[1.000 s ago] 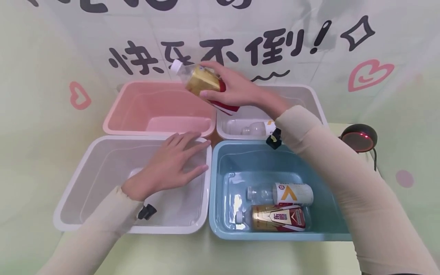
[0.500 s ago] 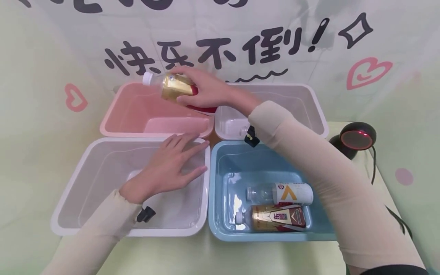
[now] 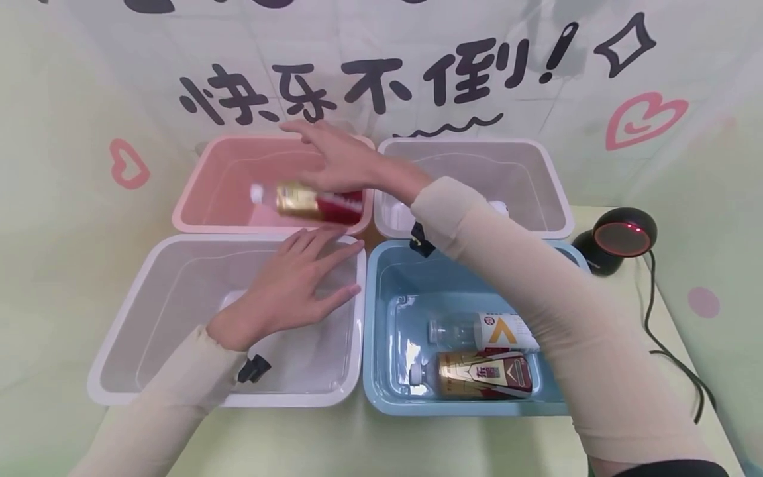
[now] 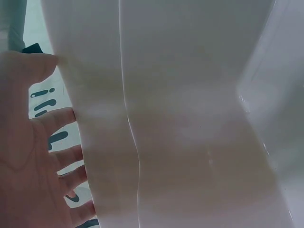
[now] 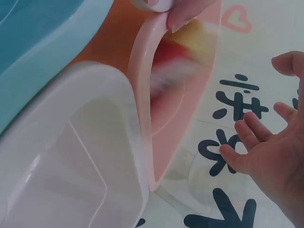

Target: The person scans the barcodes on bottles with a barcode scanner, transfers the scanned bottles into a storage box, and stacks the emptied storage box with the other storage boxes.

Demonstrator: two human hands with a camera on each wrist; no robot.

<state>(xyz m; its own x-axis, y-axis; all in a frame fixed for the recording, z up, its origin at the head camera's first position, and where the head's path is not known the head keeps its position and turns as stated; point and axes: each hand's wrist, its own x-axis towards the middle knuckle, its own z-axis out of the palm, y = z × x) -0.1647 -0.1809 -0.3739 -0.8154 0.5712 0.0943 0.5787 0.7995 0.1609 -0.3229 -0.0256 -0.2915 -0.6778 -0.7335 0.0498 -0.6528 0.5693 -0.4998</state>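
A plastic bottle point(image 3: 318, 203) with a gold and red label and white cap is blurred inside the pink bin point(image 3: 205, 185) in the head view. Just above it my right hand point(image 3: 342, 156) has its fingers spread, apart from the bottle. In the right wrist view that hand point(image 5: 270, 147) holds nothing, and the blurred bottle point(image 5: 173, 66) shows within the pink bin. My left hand point(image 3: 292, 285) lies over the near white bin point(image 3: 155, 318), fingers straight, fingertips at its rim. The left wrist view shows that hand point(image 4: 28, 142) with fingertips touching the bin's edge.
The blue bin point(image 3: 453, 407) holds a white-labelled bottle point(image 3: 507, 331) and a gold-and-red-labelled bottle point(image 3: 485, 375), both lying down. Behind it stands another white bin point(image 3: 507, 159), partly hidden by the right forearm. A black round device point(image 3: 624, 232) with red lights and a cable stands at the right.
My right hand has moved left over the pink bin and let go of the bottle, which is now lower, inside that bin. The left hand has stayed in place.
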